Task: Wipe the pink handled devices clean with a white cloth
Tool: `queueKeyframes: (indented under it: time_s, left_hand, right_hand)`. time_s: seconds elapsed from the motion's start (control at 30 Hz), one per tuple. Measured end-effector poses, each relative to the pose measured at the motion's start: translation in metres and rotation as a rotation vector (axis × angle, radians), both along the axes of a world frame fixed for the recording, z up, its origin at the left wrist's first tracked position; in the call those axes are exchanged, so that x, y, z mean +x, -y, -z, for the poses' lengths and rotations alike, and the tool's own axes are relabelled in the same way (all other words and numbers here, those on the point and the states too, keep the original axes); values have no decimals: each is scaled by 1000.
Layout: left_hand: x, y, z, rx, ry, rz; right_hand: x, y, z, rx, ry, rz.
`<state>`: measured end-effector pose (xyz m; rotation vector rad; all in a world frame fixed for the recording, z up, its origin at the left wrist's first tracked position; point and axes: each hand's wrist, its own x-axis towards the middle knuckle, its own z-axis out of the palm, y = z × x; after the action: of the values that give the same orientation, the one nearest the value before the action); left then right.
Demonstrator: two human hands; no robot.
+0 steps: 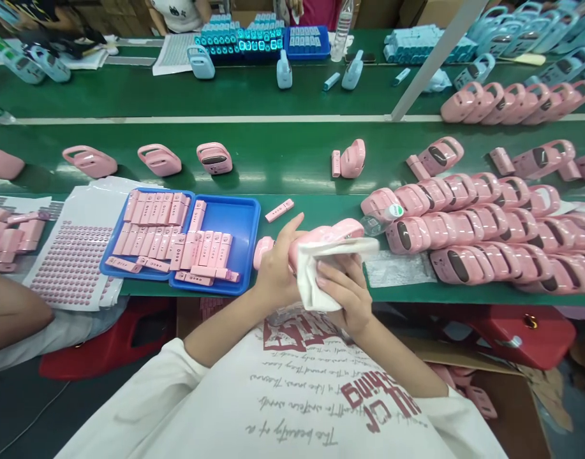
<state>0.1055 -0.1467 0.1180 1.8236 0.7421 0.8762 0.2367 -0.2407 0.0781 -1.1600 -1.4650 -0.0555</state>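
Observation:
My left hand (277, 268) is wrapped round a pink plastic casing (335, 231) held just above the near edge of the green bench. A white cloth (317, 274) is pressed against the casing's underside by my right hand (346, 290), whose fingers are closed on it. Both hands meet in front of my chest, right of a blue tray (247, 220).
The blue tray holds several flat pink covers (170, 233). Rows of pink casings (493, 229) are stacked to the right. A green conveyor (273, 159) carries single pink casings. A sticker sheet (74, 258) and another person's arm (12, 312) lie at left.

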Motion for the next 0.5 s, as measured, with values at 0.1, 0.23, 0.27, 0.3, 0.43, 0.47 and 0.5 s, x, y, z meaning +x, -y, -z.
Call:
queueKeyframes:
  time_s: [0.1, 0.23, 0.27, 0.3, 0.43, 0.47, 0.5]
  left_hand:
    - [1, -9, 9, -395, 153, -16]
    - [6, -11, 9, -925, 331, -142]
    - [7, -10, 8, -1040, 364, -165]
    - [9, -9, 6, -1153, 394, -177]
    - [13, -3, 0, -1474, 481, -141]
    - [14, -1, -2, -1504, 505, -130]
    - [14, 0, -3, -1520, 530, -119]
  right_hand:
    - [14, -7, -7, 39, -248, 119]
    - [29, -13, -17, 9, -718, 398]
    - [29, -14, -19, -27, -794, 427]
    - [29, -14, -21, -61, -841, 445]
    - [15, -8, -15, -146, -742, 469]
    - [11, -6, -12, -179, -656, 436]
    - [7, -4, -9, -210, -541, 377]
